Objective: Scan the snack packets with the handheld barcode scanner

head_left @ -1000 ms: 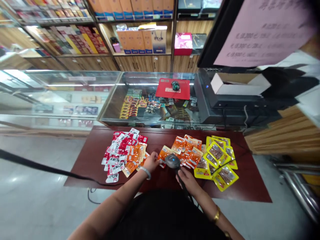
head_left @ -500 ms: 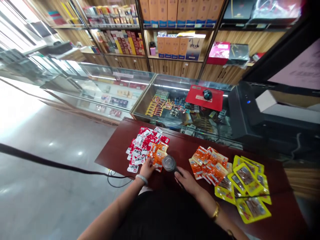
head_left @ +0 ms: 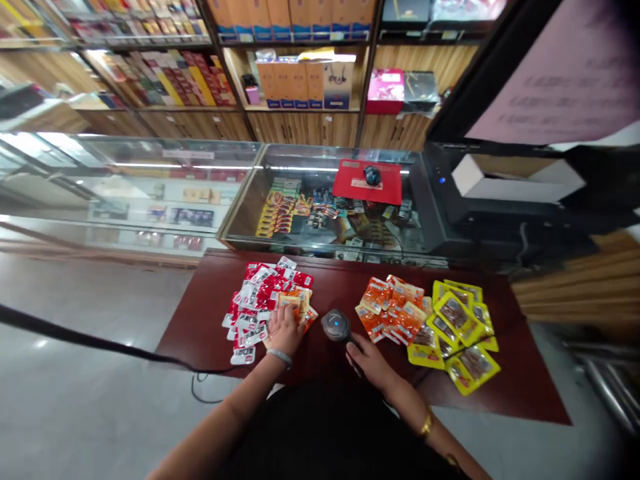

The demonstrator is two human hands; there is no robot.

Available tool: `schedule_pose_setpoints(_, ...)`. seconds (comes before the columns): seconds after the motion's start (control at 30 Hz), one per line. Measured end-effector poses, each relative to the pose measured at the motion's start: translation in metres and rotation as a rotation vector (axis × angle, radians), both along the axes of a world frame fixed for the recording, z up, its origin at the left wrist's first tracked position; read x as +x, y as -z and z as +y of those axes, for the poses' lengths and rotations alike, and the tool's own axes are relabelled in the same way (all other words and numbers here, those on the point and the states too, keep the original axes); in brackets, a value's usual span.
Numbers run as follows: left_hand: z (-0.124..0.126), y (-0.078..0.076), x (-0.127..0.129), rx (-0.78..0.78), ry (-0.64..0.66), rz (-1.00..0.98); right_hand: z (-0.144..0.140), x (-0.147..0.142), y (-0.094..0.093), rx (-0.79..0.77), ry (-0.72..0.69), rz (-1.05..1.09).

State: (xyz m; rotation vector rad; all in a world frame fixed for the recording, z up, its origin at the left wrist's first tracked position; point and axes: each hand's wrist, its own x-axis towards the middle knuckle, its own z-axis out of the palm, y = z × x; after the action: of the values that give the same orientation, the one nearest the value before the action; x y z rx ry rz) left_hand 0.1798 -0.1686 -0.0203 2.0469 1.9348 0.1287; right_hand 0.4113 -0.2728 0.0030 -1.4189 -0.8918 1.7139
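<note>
My right hand [head_left: 369, 360] is wrapped round the handle of a dark handheld barcode scanner [head_left: 336, 325], whose head shows a small blue light. Stretched out flat, my left hand [head_left: 285, 331] rests over orange snack packets [head_left: 296, 299], touching them and partly hiding them. Beside and behind that hand spreads a pile of red and white packets [head_left: 253, 297]. Right of the scanner lies another group of orange packets [head_left: 395, 310]. Yellow packets with a clear window [head_left: 457, 313] overlap at the far right.
A dark red table [head_left: 187, 317] carries the packets. Behind it stands a glass display case [head_left: 300, 233] with a red mat [head_left: 355, 183] and a mouse [head_left: 372, 175] on top. A white open box [head_left: 515, 187] sits at the right. A black cable [head_left: 100, 340] crosses at left.
My left hand has gone from bent fingers at the orange packets to lying flat over them. The scanner now shows a blue light. The view has turned to the right.
</note>
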Motion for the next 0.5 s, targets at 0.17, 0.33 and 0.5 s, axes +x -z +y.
schedule_pose_setpoints(0.17, 0.029, 0.008, 0.084, -0.100, 0.307, -0.120, -0.025, 0.027, 0.006, -0.042, 0.182, 0.043)
schedule_pose_setpoints(0.33, 0.049, 0.019, 0.169, -0.256, 0.328, -0.083, -0.041, 0.057, 0.006, -0.028, 0.260, 0.001)
schedule_pose_setpoints(0.5, 0.051, 0.020, 0.223, -0.238, 0.255, 0.029, -0.045, 0.075, -0.006, -0.083, 0.343, 0.041)
